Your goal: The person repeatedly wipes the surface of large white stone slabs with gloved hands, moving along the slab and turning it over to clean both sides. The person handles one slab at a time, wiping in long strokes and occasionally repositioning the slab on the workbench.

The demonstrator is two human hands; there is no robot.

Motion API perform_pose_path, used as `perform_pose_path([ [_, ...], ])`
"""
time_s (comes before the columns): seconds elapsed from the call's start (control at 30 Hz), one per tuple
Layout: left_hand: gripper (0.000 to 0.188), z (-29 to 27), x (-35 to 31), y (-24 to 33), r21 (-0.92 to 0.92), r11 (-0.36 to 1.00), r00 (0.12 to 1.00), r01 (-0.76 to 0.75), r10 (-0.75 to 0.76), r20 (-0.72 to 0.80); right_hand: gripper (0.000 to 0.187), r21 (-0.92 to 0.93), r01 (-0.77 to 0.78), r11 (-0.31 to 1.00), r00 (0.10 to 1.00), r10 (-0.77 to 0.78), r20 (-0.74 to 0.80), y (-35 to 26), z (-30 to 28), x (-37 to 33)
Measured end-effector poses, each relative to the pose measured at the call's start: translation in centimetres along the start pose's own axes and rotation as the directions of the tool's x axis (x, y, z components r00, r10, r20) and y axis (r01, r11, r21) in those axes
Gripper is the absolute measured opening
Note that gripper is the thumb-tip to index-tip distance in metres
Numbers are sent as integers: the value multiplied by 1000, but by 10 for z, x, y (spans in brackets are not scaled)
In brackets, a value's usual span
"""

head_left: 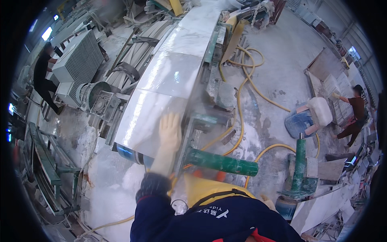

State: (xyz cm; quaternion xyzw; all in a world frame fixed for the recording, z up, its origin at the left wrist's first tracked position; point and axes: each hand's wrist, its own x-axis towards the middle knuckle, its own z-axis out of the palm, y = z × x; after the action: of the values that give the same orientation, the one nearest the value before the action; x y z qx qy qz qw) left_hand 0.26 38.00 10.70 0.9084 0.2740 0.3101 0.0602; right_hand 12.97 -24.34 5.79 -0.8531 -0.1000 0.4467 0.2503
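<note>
My left hand, in a pale cream glove, lies flat with its fingers stretched out on the near white stone slab. The palm is at the slab's right side, close to its near corner. Further white slabs lie end to end beyond it along a long machine bed, their surfaces shiny. My right hand shows only as a bit of pale glove beside my yellow apron; its fingers are hidden. A green cylinder sticks out to the right of the bed, near my left wrist.
A motor sits left of the bed. Yellow hoses snake over the wet floor at right, near a blue barrel and an upright green post. One person stands far left by stacked slabs; another is far right.
</note>
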Motion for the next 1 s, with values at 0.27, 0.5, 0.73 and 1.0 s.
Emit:
perform_pose_path([
  [0.27,49,-113,-110,-6,39,986,965,164,-169,201,54,-16,-169,986,977,165,-137,-45,12,35],
  [0.5,52,-109,-86,-154,374,864,941,337,-324,-99,58,62,-102,993,990,108,-91,-39,5,69],
  [0.73,51,-52,-22,-214,334,882,930,333,-366,36,53,119,-61,991,970,87,-229,-25,19,43],
  [1.0,55,-39,4,-212,352,872,920,341,-387,67,60,113,-217,970,973,224,-57,0,33,10],
])
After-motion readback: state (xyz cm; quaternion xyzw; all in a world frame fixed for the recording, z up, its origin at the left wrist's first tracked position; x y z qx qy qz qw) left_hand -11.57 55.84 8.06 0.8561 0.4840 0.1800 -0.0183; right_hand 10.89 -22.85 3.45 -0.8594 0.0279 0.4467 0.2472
